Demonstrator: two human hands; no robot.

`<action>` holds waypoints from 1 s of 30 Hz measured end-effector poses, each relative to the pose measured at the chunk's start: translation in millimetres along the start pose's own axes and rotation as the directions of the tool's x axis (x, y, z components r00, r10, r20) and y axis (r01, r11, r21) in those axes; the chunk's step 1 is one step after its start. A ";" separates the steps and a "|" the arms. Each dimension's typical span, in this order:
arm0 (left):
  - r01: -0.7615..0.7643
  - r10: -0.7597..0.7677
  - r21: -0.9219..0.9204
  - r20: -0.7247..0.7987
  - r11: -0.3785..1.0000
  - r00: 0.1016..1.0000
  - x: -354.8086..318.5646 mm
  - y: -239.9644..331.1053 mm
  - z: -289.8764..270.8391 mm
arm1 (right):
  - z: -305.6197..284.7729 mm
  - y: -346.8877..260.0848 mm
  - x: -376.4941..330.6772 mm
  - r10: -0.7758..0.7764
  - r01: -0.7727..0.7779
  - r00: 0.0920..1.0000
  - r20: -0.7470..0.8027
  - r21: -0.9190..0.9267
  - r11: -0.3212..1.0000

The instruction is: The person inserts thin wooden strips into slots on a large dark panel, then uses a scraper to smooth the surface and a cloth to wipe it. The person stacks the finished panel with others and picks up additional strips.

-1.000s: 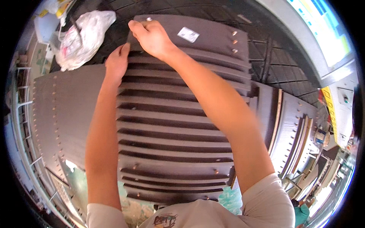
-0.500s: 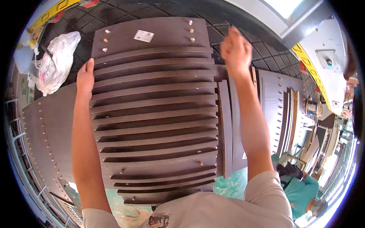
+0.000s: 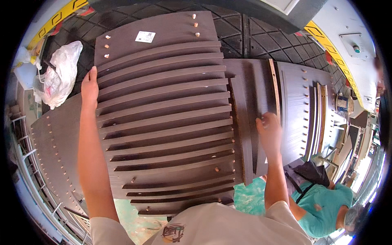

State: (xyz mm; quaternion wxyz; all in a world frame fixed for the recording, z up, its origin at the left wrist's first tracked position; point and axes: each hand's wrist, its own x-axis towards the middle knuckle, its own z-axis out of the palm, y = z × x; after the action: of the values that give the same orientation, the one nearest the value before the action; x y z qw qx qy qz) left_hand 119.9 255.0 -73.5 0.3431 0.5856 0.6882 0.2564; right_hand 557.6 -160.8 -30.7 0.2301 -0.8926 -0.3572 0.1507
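Observation:
Before me lies a stepped stack of dark brown boards (image 3: 167, 83), each set back from the one above it. The farthest board bears a white label (image 3: 145, 37), with short wooden dowels (image 3: 196, 25) standing near its two sides. My left hand (image 3: 90, 87) is closed round the stack's left edge, thumb uppermost; its other fingers are partly hidden. Over the brown boards to the right hovers my right hand (image 3: 270, 132), fingers curled in and slightly blurred. Whatever it holds, if anything, cannot be made out.
Rows of dowels stand in a brown panel (image 3: 59, 139) at left. A white plastic bag (image 3: 63, 75) sits beyond it on the black ribbed surface (image 3: 232, 30). More dowelled boards (image 3: 294, 102) lie at right. A co-worker in a teal shirt (image 3: 326, 206) bends close at lower right.
My right hand has come back toward me from beyond the stack's far right corner to over the right-hand boards. My left hand stays on the edge. The co-worker appears nearer.

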 end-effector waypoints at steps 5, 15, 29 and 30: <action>-0.018 0.023 0.074 -0.065 0.997 0.998 -1.4 6.5 3.3 | 0.2 6.7 -16.8 -0.011 -0.003 0.996 -0.084 -0.160 0.987; -0.154 0.440 -0.572 0.403 0.806 0.802 -96.9 135.0 26.1 | -28.5 -107.9 33.0 -0.325 0.234 0.888 0.325 0.291 0.928; 0.060 0.080 -0.684 0.171 0.727 0.982 29.8 64.6 -38.9 | 17.7 -192.1 172.4 -0.533 0.482 0.679 0.504 0.241 0.842; 0.045 0.079 -0.638 0.164 0.768 0.983 39.3 62.9 -36.1 | 21.9 -193.3 185.1 -0.555 0.528 0.697 0.455 0.199 0.826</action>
State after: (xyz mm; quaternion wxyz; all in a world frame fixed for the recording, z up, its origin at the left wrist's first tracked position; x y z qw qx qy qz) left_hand 128.5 306.9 -10.0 0.5808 0.4608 0.5204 0.4238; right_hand 567.7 100.2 31.5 0.1886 -0.6721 -0.6461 0.3085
